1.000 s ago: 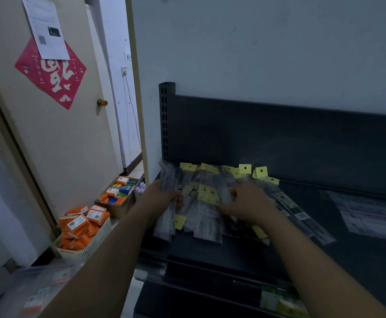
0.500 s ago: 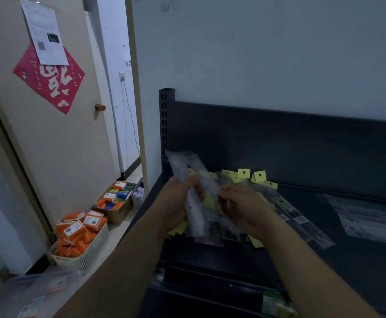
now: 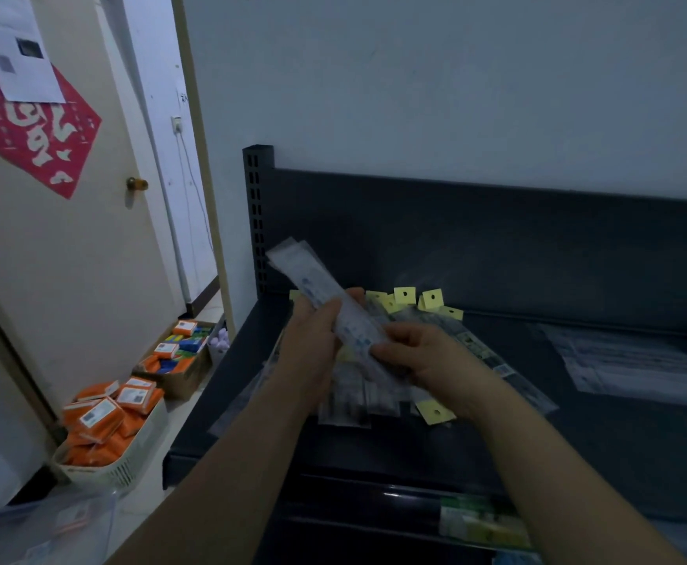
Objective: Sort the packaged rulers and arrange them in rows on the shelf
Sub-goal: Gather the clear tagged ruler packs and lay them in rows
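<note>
A small bundle of packaged rulers (image 3: 313,283) in clear sleeves is lifted above the dark shelf (image 3: 578,434), tilted up to the left. My left hand (image 3: 313,344) grips the bundle near its middle. My right hand (image 3: 419,352) pinches its lower end. Under my hands lies a loose pile of packaged rulers (image 3: 480,352) with yellow hang tabs (image 3: 405,295), fanned out across the shelf's left half. Part of the pile is hidden by my hands.
More clear packets (image 3: 627,360) lie flat at the shelf's right. On the floor to the left stand a white basket of orange boxes (image 3: 109,426) and a cardboard box of coloured items (image 3: 178,352). A door (image 3: 68,246) is at the left. Green packets (image 3: 480,524) sit on a lower shelf.
Both hands went from pressing on the pile to lifting a bundle of rulers off it. The bundle now stands higher and tilts further to the left.
</note>
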`<state>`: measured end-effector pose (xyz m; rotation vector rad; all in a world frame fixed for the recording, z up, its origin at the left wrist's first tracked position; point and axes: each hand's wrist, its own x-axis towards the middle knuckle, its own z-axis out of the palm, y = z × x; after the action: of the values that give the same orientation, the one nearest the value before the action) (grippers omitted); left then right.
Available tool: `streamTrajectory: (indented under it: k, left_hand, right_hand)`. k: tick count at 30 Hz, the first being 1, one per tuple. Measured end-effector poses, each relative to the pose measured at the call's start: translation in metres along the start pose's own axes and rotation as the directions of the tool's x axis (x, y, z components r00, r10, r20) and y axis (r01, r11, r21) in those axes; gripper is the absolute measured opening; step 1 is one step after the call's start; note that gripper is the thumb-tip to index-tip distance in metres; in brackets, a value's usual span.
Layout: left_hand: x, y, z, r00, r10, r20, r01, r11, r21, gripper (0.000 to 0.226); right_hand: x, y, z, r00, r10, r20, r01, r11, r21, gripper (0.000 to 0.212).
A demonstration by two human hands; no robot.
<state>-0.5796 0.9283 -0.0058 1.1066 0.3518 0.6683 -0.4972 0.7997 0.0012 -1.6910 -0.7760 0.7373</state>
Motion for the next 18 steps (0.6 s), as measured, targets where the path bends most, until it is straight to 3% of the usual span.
streamTrajectory:
  k: [6, 12, 18]
  left_hand:
    - [0.005, -0.007, 0.007, 0.99, 0.14, -0.026, -0.133, 0.974, 0.182, 0.024]
    - [-0.011, -0.03, 0.062, 0.992, 0.1, 0.081, -0.122, 0.93, 0.346, 0.033]
    - [-0.02, -0.07, 0.132, 0.97, 0.038, 0.239, -0.16, 0.843, 0.514, 0.018]
  right_hand:
    - [-0.039, 0.008, -0.065, 0.991, -0.074, -0.114, 0.045, 0.97, -0.238, 0.032]
    - [-0.085, 0.03, -0.134, 0.977, -0.052, -0.208, 0.003, 0.974, -0.227, 0.03]
    - [-0.126, 0.063, -0.225, 0.901, -0.018, -0.433, -0.074, 0.978, -0.195, 0.024]
